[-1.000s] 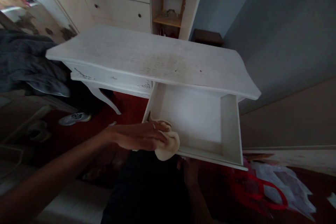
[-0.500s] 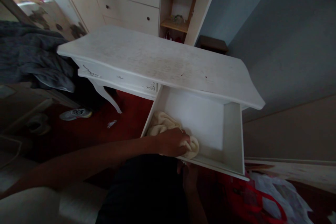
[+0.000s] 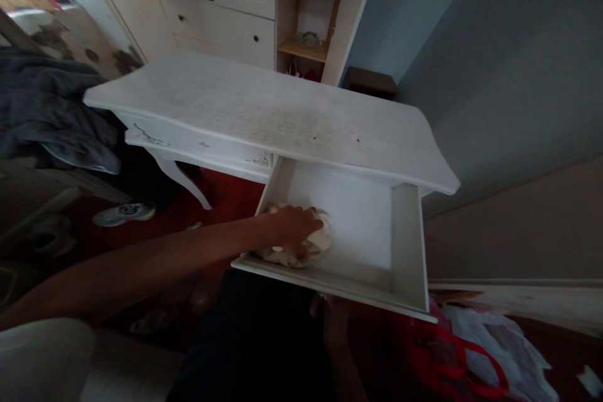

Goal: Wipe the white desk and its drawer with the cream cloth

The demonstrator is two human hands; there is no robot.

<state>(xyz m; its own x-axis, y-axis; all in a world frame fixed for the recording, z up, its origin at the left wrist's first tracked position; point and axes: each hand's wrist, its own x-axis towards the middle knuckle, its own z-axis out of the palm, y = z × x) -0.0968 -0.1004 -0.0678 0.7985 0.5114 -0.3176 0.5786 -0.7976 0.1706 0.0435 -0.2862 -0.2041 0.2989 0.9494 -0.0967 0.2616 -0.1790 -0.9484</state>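
A white drawer (image 3: 362,226) is pulled out of a white dressing table (image 3: 264,110). Inside its front left corner my left hand (image 3: 296,226) is closed on a bunched cream cloth (image 3: 320,240), pressing it against the drawer bottom. Below the drawer's front edge, my right hand (image 3: 332,314) is closed at the outer face of the drawer; its fingers are in shadow and partly hidden. The tabletop bears dark smudges and a few small specks.
A white wardrobe (image 3: 226,28) with an open door stands behind the table. Dark grey clothing (image 3: 51,107) hangs at the left, above a shoe (image 3: 123,214) on the red floor. A red bag (image 3: 438,352) and white plastic bag (image 3: 499,345) lie at lower right.
My left hand has moved left and away from me with the cloth, from the drawer's front edge into its left corner. My right hand stays at the front.
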